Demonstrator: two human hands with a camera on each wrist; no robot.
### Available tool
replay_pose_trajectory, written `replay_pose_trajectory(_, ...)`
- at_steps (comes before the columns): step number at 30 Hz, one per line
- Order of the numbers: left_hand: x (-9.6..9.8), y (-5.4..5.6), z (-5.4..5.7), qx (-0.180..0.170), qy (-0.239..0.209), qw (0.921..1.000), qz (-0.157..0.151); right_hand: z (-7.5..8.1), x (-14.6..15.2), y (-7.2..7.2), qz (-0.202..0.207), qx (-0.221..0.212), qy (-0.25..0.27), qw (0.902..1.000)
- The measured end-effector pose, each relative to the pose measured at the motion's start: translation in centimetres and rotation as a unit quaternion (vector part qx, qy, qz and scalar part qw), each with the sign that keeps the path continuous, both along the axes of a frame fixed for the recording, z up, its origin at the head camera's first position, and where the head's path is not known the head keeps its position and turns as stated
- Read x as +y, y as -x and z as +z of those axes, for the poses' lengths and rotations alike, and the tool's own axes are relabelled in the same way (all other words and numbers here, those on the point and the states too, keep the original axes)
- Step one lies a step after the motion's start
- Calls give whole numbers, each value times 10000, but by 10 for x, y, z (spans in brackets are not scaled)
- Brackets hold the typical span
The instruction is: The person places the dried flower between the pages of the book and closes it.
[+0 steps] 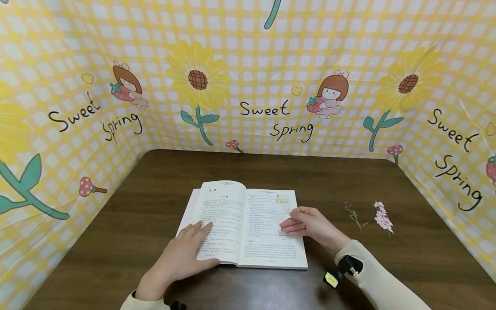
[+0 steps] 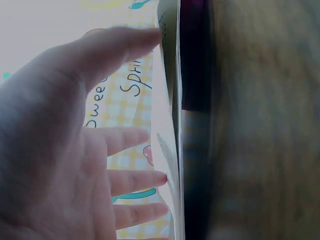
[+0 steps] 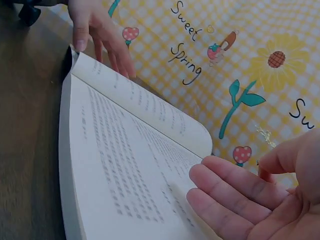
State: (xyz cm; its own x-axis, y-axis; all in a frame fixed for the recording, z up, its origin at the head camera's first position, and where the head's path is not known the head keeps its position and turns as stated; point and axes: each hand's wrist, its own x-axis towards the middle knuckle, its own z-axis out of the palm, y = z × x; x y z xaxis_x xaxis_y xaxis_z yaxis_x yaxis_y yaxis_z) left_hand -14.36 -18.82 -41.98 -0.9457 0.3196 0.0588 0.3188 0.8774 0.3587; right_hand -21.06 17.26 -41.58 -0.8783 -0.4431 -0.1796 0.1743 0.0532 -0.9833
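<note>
An open book (image 1: 267, 224) with printed pages lies on the brown table. My left hand (image 1: 185, 249) rests on its left page, fingers spread, the thumb at the lower edge. In the left wrist view the fingertips (image 2: 159, 178) meet the page. Over the right page, my right hand (image 1: 304, 224) pinches a small pale-yellow flower sprig (image 1: 282, 199) between thumb and index finger. Its other fingers extend over the print. The yellow blossoms (image 3: 266, 134) stand out beyond the fingers in the right wrist view, while the lower stem is hidden by the hand.
Right of the book lie a thin purple-tipped flower sprig (image 1: 352, 215) and a pale pink flower stem (image 1: 383, 217). A yellow-checked cloth (image 1: 255, 77) printed with sunflowers and lettering encloses the dark wooden table (image 1: 329, 176) at the back and both sides.
</note>
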Motion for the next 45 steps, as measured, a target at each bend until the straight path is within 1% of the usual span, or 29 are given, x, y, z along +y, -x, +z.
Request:
replay_pose_trajectory(5, 0, -1, -1, 77, 196, 9997, -79, -4, -15, 3, -22, -269, 90, 9996)
replay_pose_trajectory(8, 1, -2, -1, 69, 226, 9997, -67, -6, -25, 5, -56, -431, 106, 9990)
replay_pose_trajectory(12, 4, -4, 0, 70, 296, 9995, -38, -6, -37, 8, -83, -544, 124, 9984)
replay_pose_trajectory(15, 7, -6, 1, 21, 420, 9991, -4, -6, -45, 11, 11, -573, 104, 9983)
replay_pose_trajectory(18, 10, -8, 1, -101, 613, 9981, 41, -6, -51, 14, 140, -627, 50, 9979)
replay_pose_trajectory(22, 14, -11, 1, -151, 803, 9966, 76, -8, -57, 17, 197, -700, -83, 9973)
replay_pose_trajectory(25, 15, -12, 0, -118, 800, 9967, 90, -9, -62, 19, 183, -710, -201, 9971)
replay_pose_trajectory(28, 15, -11, 1, -102, 704, 9974, 85, -10, -65, 21, 173, -744, -298, 9966)
replay_pose_trajectory(32, 12, -9, 1, -112, 378, 9992, -2, -11, -68, 24, 167, -862, -367, 9955)
replay_pose_trajectory(35, 8, -5, -2, -96, -126, 9998, -102, -14, -69, 26, 157, -919, -412, 9948)
replay_pose_trajectory(37, 4, -2, -4, -46, -547, 9984, -163, -14, -69, 26, 159, -930, -447, 9945)
replay_pose_trajectory(39, 0, 1, -5, -2, -1046, 9943, -197, -15, -69, 27, 169, -928, -465, 9945)
replay_pose_trajectory(41, -4, 3, -5, -12, -1506, 9885, -150, -15, -69, 27, 179, -931, -492, 9943)
replay_pose_trajectory(43, -9, 7, -5, -174, -1958, 9805, 16, -14, -70, 27, 182, -944, -512, 9940)
replay_pose_trajectory(45, -13, 11, -4, -481, -2391, 9695, 258, -14, -70, 28, 178, -962, -546, 9937)
